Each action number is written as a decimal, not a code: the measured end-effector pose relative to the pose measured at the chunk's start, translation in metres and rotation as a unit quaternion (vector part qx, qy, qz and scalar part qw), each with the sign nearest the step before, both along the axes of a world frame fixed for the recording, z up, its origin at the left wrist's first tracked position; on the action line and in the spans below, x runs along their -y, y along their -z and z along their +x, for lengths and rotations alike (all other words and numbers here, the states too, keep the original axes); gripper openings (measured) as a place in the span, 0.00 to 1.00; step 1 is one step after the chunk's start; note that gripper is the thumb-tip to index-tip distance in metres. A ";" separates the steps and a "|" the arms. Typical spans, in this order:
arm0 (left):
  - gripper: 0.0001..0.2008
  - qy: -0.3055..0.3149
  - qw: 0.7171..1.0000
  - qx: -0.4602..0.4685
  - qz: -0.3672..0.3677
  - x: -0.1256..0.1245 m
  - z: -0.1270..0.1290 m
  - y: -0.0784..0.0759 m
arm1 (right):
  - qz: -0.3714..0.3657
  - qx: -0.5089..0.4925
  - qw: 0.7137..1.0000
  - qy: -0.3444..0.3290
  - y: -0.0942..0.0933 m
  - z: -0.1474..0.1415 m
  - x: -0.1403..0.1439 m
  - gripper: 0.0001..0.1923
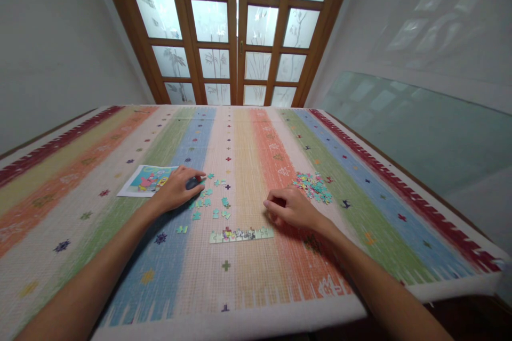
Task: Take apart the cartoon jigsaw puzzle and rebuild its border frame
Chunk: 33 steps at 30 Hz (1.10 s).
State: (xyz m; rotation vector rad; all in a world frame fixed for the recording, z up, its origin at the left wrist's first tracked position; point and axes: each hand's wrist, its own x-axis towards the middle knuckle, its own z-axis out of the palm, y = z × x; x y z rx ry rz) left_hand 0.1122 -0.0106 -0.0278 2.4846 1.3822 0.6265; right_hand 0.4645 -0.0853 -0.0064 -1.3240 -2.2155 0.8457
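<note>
My left hand (pixel 181 187) hovers over or rests by the loose turquoise jigsaw pieces (pixel 207 202), thumb and index finger apart with nothing visible between them. Its wrist lies beside a printed picture card (pixel 149 180) and partly covers that card's right side. My right hand (pixel 291 206) is at the orange stripe, fingers curled and thumb tip against the index finger; whether a small piece is inside is hidden. Between the hands and nearer to me lies a joined strip of jigsaw pieces (pixel 241 235). A heap of mixed jigsaw pieces (pixel 314 187) is just beyond my right hand.
A striped cloth (pixel 248 154) covers the large table. One turquoise piece (pixel 182 229) lies apart, left of the strip. Beyond the far edge stand wooden doors (pixel 241 48) with frosted panes. A glass panel (pixel 420 128) leans along the right wall.
</note>
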 end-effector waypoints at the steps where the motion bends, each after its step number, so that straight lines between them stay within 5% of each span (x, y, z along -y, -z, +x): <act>1: 0.17 0.004 1.000 -0.002 0.000 0.001 -0.001 0.000 | 0.000 0.000 1.000 0.000 0.000 0.000 0.000 0.12; 19: 0.19 -0.015 0.999 -0.014 0.030 0.006 -0.020 -0.008 | 0.014 0.010 1.000 0.000 0.000 -0.001 0.000 0.13; 26: 0.17 0.007 0.999 -0.015 0.041 0.015 -0.003 -0.005 | 0.012 0.005 1.000 -0.004 0.001 0.000 0.000 0.12; 33: 0.15 0.104 0.994 -0.013 0.024 0.040 0.039 0.000 | 0.017 0.003 1.000 -0.004 0.001 -0.001 0.001 0.12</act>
